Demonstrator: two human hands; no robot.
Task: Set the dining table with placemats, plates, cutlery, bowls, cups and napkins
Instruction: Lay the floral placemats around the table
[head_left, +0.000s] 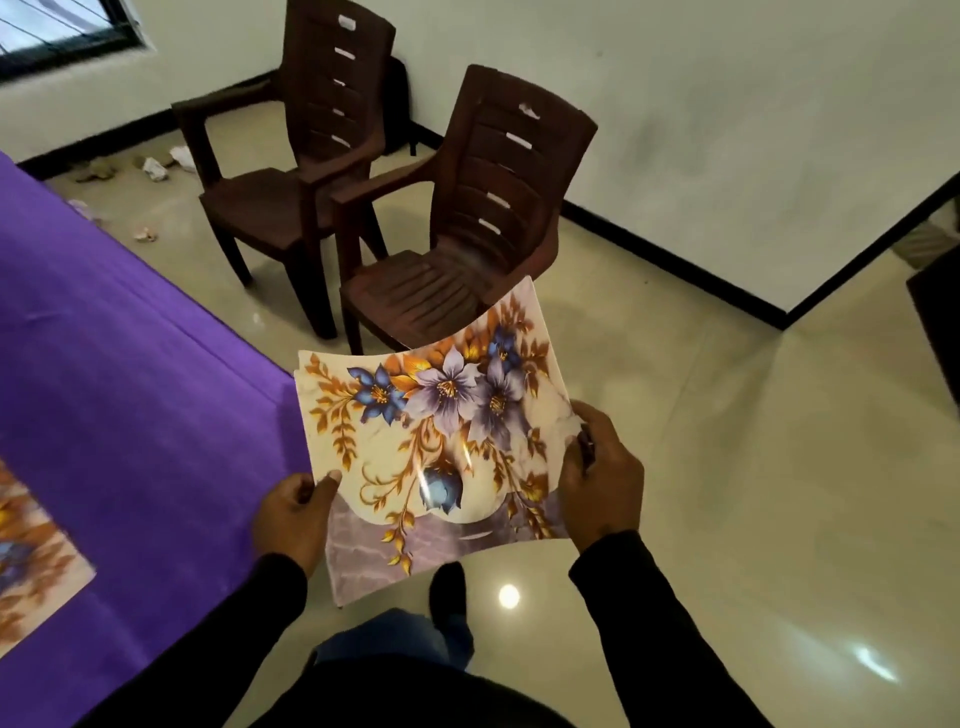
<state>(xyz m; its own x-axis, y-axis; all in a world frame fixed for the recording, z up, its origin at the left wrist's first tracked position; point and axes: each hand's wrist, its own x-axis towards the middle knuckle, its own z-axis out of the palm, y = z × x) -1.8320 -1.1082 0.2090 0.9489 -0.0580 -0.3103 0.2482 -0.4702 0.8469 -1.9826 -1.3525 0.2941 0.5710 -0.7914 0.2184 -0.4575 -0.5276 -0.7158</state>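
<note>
I hold a floral placemat (441, 441) in the air in front of me, off the corner of the table, and it sags in the middle. It looks like a thin stack, with a second edge showing at its left side. My left hand (293, 519) grips its left edge with the thumb on top. My right hand (602, 480) grips its right edge. Another floral placemat (36, 551) lies flat on the purple tablecloth (130, 389) at the left edge of the view, partly cut off.
Two dark brown plastic chairs (457, 228) (291, 156) stand on the tiled floor beyond the table corner. Crumpled paper scraps (156, 169) litter the floor near the far wall. A doorway opening is at the right.
</note>
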